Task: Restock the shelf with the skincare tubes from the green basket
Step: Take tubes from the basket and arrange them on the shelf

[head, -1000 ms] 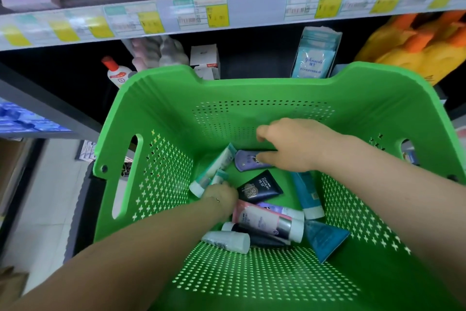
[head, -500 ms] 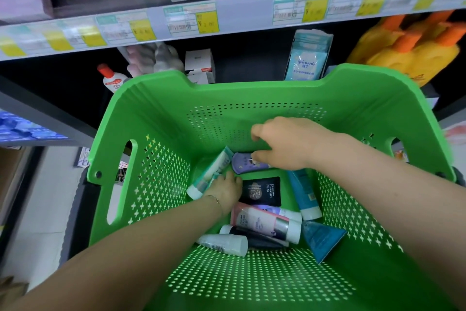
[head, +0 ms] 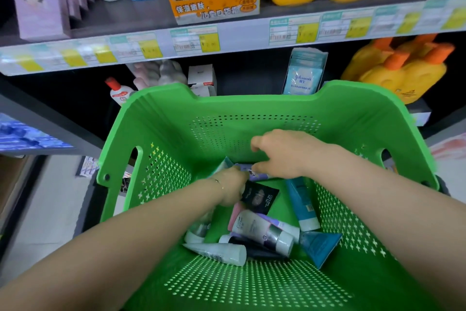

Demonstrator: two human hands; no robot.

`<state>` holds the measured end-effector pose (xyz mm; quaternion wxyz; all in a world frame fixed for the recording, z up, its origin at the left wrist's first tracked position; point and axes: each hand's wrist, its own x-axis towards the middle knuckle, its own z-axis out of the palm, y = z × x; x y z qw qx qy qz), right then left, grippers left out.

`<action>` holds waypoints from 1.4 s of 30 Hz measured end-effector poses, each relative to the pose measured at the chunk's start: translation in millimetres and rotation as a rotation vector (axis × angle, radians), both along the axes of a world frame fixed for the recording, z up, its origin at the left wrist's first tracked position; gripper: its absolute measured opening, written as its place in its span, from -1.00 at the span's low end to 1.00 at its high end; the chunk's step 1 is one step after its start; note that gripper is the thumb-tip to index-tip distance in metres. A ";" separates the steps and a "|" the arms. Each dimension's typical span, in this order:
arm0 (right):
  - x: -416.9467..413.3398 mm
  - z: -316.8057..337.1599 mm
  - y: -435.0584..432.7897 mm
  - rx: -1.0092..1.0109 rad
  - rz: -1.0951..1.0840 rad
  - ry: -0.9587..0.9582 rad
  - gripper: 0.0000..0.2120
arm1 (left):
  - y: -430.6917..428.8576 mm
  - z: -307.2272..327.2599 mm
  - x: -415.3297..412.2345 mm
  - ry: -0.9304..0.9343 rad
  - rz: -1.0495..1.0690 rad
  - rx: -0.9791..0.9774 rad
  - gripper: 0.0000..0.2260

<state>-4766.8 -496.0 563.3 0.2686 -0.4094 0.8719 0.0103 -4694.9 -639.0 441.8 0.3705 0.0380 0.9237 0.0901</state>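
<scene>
Deep in the basket, right hand [head: 285, 154]: knuckles up near the far wall, thumb and forefinger apart, forefinger tip at the end of a lilac tube [head: 257, 175]. The lower fingers are hidden, so I cannot tell whether they hold it.
Left hand [head: 233, 184]: reaches in from the near left, touching the right hand. Its fingers are tucked under the back of the hand, so its hold cannot be told. A thin bracelet [head: 218, 182] sits on the wrist.
Mint tube [head: 225, 162]: only a tip shows past the left hand, possibly in its grasp.
Black tube [head: 259, 197]: lies just beside the left hand, toward the middle.
Other skincare tubes: a blue tube [head: 301, 204] lies along the right wall. A pink-and-white tube [head: 254, 227] is stacked over darker ones. A teal tube [head: 319, 247] and a white tube [head: 219, 251] lie nearest the viewer.
Green basket [head: 164, 121]: tall perforated walls with a handle slot on each side. The far rim dips low in the middle. A stretch of dotted floor shows between the tubes and the near edge.
Shelf [head: 239, 38]: its price-label strip runs above the basket's far rim.
Lower shelf level: white boxes [head: 201, 76] stand left and pale blue packets [head: 302, 76] right, with a dark gap between them behind the rim's dip. Yellow bottles [head: 403, 76] crowd the far right.
</scene>
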 end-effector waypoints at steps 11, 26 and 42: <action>1.0 -15.4 5.7 0.054 -0.011 -0.123 -0.21 | -20.8 95.6 -6.6 0.064 0.411 0.309 -0.50; -1.3 22.9 12.4 -0.190 0.123 0.205 -0.37 | -57.0 157.9 7.8 -0.043 0.871 0.865 -0.82; -10.1 159.8 -15.7 -0.119 0.428 0.651 -0.38 | -80.4 236.7 -3.2 0.055 0.631 0.820 -0.69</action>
